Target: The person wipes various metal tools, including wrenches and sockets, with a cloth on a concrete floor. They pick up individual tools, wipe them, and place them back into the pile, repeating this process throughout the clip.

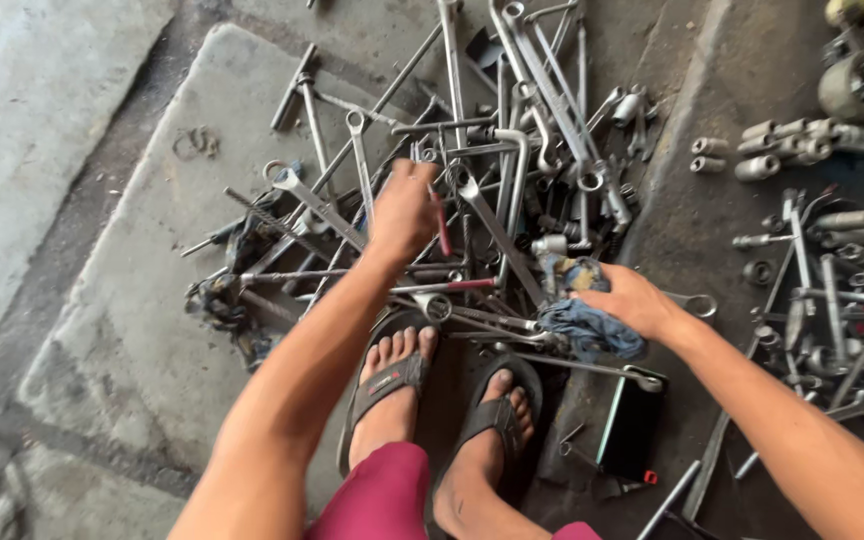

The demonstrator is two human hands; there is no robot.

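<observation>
My left hand (403, 212) reaches into a heap of steel spanners (512, 170) on the concrete floor, its fingers curled around a thin tool with a red handle (441, 228). My right hand (635, 300) is closed on a crumpled blue rag (584, 325) at the near right edge of the heap, with a ring spanner (697, 304) just beyond the knuckles. My two feet in dark sandals (392, 380) stand right in front of the pile.
Sockets (764, 150) and several more tools (842, 290) lie spread on the dark floor at the right. A black box (632, 425) lies beside my right foot. A raised concrete slab (122, 300) carries the left of the heap.
</observation>
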